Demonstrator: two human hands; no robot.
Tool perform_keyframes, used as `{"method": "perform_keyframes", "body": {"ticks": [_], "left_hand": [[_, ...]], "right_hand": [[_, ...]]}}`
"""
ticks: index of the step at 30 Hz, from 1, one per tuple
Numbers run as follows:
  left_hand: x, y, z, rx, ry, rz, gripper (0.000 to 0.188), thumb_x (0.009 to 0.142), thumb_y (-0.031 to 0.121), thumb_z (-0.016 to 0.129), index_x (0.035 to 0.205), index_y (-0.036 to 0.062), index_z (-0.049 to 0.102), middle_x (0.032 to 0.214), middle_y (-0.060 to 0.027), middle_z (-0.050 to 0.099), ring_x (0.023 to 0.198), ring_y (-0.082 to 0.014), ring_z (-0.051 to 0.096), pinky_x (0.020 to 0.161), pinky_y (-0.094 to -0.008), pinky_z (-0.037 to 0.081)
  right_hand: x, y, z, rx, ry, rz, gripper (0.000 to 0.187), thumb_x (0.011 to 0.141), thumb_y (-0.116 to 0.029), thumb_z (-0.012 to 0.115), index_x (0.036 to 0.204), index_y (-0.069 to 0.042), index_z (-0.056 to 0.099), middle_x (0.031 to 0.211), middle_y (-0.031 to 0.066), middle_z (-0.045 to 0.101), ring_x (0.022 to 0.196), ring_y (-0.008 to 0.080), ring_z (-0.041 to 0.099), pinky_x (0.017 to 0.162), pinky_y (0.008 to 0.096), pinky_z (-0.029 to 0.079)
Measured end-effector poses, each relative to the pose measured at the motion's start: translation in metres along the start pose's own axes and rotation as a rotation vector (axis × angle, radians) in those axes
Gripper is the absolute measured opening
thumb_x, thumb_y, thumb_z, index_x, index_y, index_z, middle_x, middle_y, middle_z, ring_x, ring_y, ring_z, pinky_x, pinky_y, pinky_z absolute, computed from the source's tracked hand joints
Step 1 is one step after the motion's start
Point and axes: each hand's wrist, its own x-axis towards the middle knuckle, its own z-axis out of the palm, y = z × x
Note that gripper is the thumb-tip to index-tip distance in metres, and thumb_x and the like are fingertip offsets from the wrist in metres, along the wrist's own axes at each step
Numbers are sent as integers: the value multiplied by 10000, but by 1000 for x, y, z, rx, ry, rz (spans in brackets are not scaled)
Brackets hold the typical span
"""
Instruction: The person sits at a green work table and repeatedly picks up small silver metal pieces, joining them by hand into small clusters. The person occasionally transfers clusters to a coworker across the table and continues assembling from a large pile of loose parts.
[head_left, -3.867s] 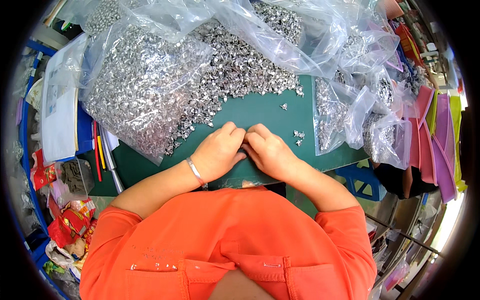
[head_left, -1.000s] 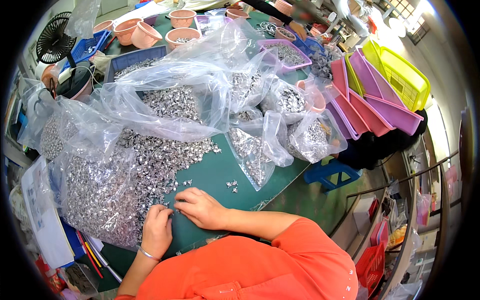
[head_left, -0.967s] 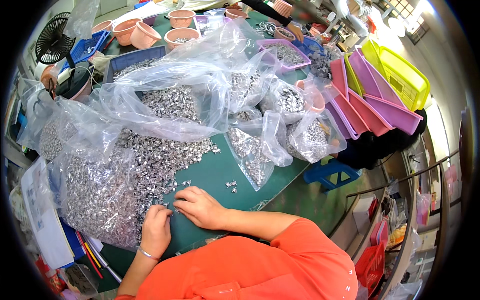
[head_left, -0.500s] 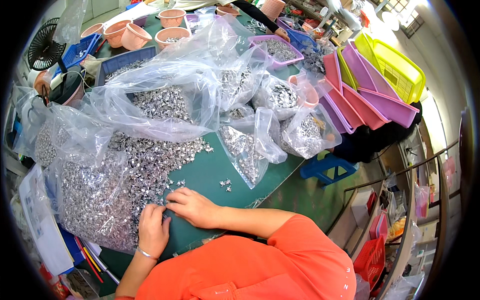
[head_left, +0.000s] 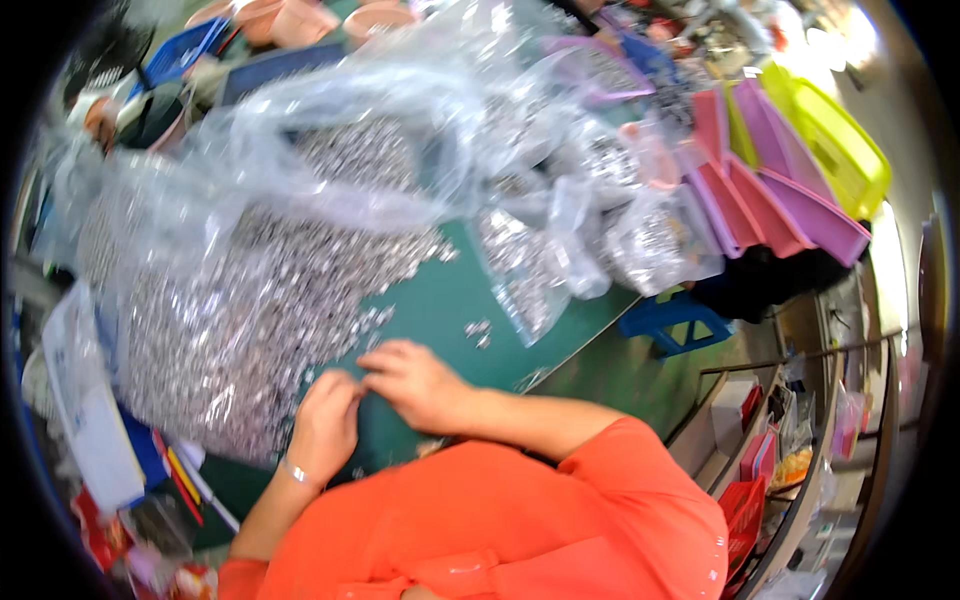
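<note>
Both hands have shifted closer to the metal heap (head_left: 310, 260) since a few seconds ago, and the view has swung to take in more of the room. From where I stand, the left hand (head_left: 325, 420) sits beside the bulging clear bag (head_left: 190, 350), and the right hand (head_left: 420, 388) meets it, fingertips close together over the green table (head_left: 420, 305). Fingers on both are curled and narrow; with the blur, I can't tell what they hold. Some loose pieces (head_left: 478, 333) lie beyond the right hand, near smaller bags (head_left: 650, 240).
</note>
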Motion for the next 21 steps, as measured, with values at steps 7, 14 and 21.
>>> {"method": "perform_keyframes", "body": {"ticks": [7,14,21], "left_hand": [[-6,-4,-13,-42,115,-164,220,886,-75,598,1091,-8,638,1045,-164,616,932,-341,635,827,-373,518],[-19,0,-15,-50,34,-239,230,901,-76,597,1112,-9,656,1007,-136,618,895,-302,649,795,-365,527],[-11,8,-2,28,0,-179,242,857,-27,696,1093,15,667,996,-124,605,878,-289,647,774,-355,533]], "right_hand": [[6,5,-13,-41,73,69,302,762,55,646,1049,-35,671,1077,151,668,1021,356,622,884,442,489],[-2,0,-32,-34,201,221,257,832,81,652,1068,-20,671,1010,140,680,930,322,636,814,395,508],[-15,-13,-25,1,171,261,281,820,79,671,1079,-32,668,955,110,690,885,295,647,790,380,507]]}}
